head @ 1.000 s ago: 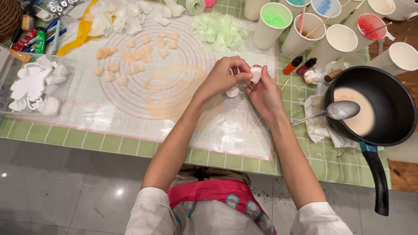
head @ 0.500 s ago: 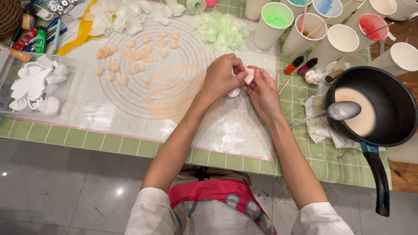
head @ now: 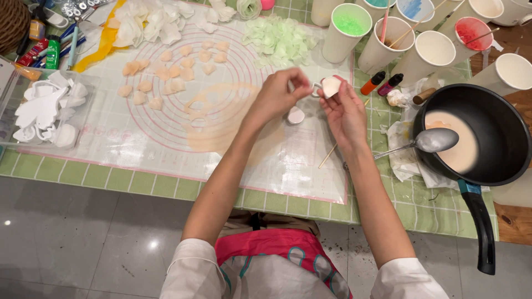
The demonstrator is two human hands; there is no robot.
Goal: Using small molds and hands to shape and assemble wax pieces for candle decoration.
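white petal piece (head: 331, 86) sits approx upright, long axis running up-down in the view, rounded top edge pointing away from the person twd the paper cups (head: 348, 25). it's small, pale white w/ a pinkish rim, thin & slightly cupped, prob wax or clay, hard to tell at this res. right hand (head: 344, 108) holds it at the fingertips, thumb & forefinger pinching its lower half, other fingers loosely curled under. left hand (head: 280, 95) is just beside it on the left, thumb & index pressed together on smth tiny near the petal's edge; can't tell what. both hands hover over the pink-ringed silicone mat (head: 166, 138). another small white piece (head: 295, 115) lies on the mat below the left hand. black pan (head: 487, 130) w/ creamy liquid & a spoon (head: 429, 141) sits right of the hands.
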